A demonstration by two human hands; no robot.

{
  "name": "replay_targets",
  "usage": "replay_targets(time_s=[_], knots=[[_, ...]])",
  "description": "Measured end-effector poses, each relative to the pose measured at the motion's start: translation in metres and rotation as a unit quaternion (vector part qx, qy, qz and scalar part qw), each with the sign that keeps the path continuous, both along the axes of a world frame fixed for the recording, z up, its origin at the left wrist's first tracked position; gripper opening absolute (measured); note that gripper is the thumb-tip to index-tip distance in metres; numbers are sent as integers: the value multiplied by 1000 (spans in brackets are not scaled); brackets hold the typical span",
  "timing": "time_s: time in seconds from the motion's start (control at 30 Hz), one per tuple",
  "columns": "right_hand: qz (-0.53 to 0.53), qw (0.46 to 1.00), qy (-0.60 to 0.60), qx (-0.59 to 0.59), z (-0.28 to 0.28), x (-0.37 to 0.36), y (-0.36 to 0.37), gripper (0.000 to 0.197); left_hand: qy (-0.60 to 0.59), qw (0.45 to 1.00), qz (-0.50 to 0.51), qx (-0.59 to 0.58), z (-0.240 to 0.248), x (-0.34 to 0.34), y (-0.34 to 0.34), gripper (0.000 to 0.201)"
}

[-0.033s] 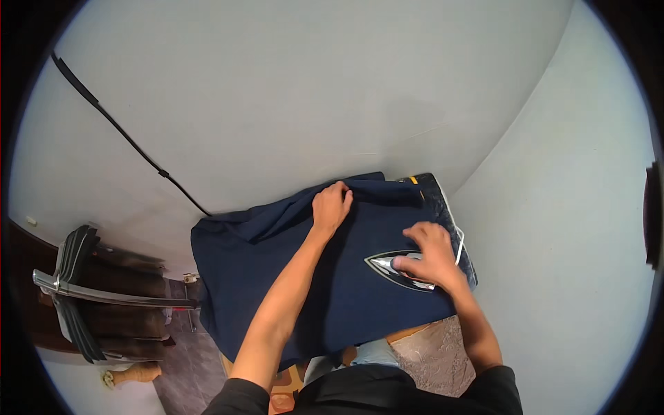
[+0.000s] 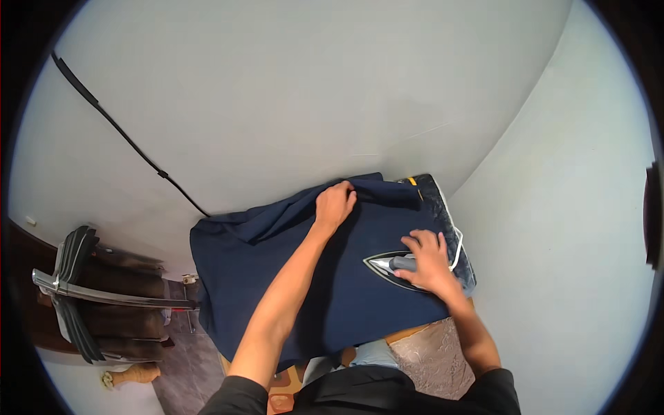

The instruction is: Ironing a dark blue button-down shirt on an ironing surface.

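Note:
A dark navy garment (image 2: 277,277) lies spread over a board, with a loose fold along its far edge. My left hand (image 2: 335,205) is closed on that fold, its fingers curled over the cloth. On the garment's right part rests an iron (image 2: 380,265) with a silver body and grey handle, its tip pointing left. My right hand (image 2: 430,266) hovers around the handle with fingers spread and thumb on the near side. The grey handle shows between thumb and fingers, and the palm hides the iron's heel.
The board's dark patterned cover (image 2: 443,207) shows at the right end, beside a white cord (image 2: 456,250). A pale wall (image 2: 332,83) stands just behind. At left, a metal rail (image 2: 124,296) carries hanging clothes (image 2: 76,297). A black cable (image 2: 135,144) runs down the wall.
My right thumb has slid from on top of the handle to its near side, uncovering the grey grip. The right fingers are spread a little lower. My left hand has shifted slightly right.

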State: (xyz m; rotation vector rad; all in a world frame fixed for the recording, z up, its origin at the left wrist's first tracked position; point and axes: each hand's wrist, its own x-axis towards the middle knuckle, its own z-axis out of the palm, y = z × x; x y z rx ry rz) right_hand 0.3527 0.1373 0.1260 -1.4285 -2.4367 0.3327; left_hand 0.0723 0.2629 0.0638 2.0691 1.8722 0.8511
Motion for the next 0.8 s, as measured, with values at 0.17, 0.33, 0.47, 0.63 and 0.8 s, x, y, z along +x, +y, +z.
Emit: replay_targets(time_s=[0.17,0.33,0.47,0.63,0.8], knots=[[-52,998,-40,-13,-44,0,-8,76,-53,988,-112,-93,-2,31,47,31],[-47,996,-67,21,-43,2,-4,71,-316,912,-69,-253,-5,24,69,35],[-30,993,-93,66,-38,-2,15,62,-295,887,-74,-347,14,21,80,38],[12,983,-28,182,-45,-47,29,63,-113,922,-86,-359,44,27,82,38],[13,960,-38,278,-59,-109,69,53,124,952,-272,-73,53,-23,69,38]])
